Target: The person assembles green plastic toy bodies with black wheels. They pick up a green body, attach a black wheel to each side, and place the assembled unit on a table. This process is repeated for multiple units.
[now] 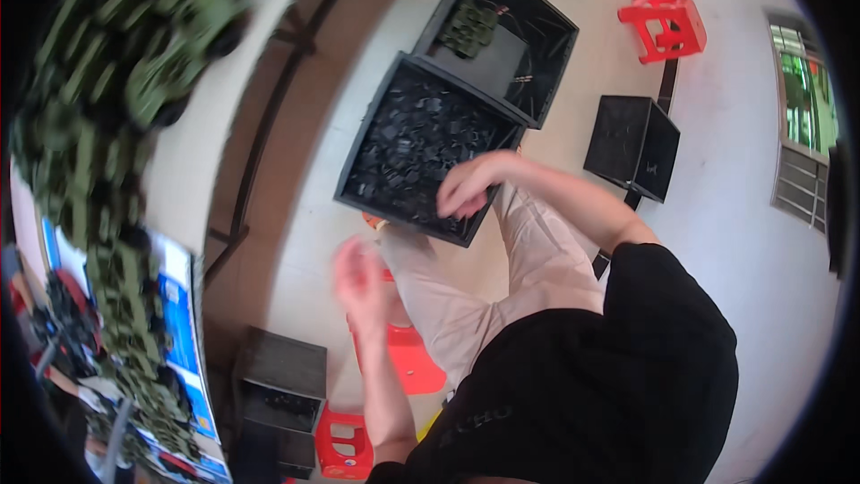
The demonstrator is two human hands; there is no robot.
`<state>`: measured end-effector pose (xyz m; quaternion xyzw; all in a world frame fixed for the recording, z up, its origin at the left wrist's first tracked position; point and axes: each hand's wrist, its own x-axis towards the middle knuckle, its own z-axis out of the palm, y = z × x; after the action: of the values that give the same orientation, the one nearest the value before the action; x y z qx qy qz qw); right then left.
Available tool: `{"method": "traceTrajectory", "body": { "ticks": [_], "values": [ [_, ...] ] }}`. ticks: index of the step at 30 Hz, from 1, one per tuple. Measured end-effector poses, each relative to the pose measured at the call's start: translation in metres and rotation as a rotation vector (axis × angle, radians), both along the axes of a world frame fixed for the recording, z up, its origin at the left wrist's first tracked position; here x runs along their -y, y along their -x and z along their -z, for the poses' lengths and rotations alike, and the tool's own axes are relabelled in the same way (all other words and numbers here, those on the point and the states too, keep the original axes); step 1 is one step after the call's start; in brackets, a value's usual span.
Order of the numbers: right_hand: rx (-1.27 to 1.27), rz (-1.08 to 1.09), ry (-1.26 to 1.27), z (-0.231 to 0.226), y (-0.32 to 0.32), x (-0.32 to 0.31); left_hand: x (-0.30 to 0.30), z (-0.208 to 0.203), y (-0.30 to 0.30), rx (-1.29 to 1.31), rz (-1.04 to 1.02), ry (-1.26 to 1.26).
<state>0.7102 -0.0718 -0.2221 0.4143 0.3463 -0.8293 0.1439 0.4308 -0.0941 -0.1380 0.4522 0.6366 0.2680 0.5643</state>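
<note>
From where I stand, the right hand point(468, 188) hides a corner of the black bin point(430, 232); its fingers are bent down over the small black pieces point(417, 139) filling that bin, but I cannot tell whether they grip any. The left hand point(358, 278) is a blur in mid-air near the knee; how far its fingers are spread, or whether they hold anything, I cannot make out. Olive-green parts point(90, 134) heaped on the left-hand table point(193, 170) run off into the dark rim. The bin's far edge meets a second bin point(548, 25); pale floor point(309, 246) lies open between its left wall and the table, and towards the crate point(618, 139) on the right.
</note>
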Motion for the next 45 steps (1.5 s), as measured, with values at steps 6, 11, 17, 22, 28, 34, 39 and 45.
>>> {"method": "traceTrajectory", "body": {
  "ticks": [6,11,17,22,28,34,39,45],
  "values": [
    [0.809,0.375,-0.298,0.159,-0.304,0.057,-0.005,0.11,-0.223,0.25,0.426,0.161],
    [0.91,-0.092,-0.46,0.352,-0.355,0.071,-0.092,0.258,-0.367,0.092,0.362,0.279],
    [0.994,-0.016,-0.741,0.487,-0.315,0.056,-0.14,0.457,-0.49,-0.19,0.265,0.523],
    [0.722,-0.127,-0.6,0.508,-0.325,0.043,-0.148,0.59,-0.558,-0.43,-0.04,0.339],
    [0.554,-0.528,-0.717,0.443,-0.397,-0.01,-0.184,0.62,-0.614,-0.672,-0.397,0.452],
    [0.605,-0.408,-0.783,0.373,-0.483,-0.049,-0.16,0.644,-0.588,-0.705,-0.244,0.272],
    [0.692,0.166,-0.955,0.335,-0.538,-0.039,-0.119,0.615,-0.572,-0.244,-0.328,0.031],
    [0.711,0.55,-0.994,0.222,-0.508,-0.017,-0.066,0.404,-0.543,0.037,-0.226,0.236]
  ]
}}
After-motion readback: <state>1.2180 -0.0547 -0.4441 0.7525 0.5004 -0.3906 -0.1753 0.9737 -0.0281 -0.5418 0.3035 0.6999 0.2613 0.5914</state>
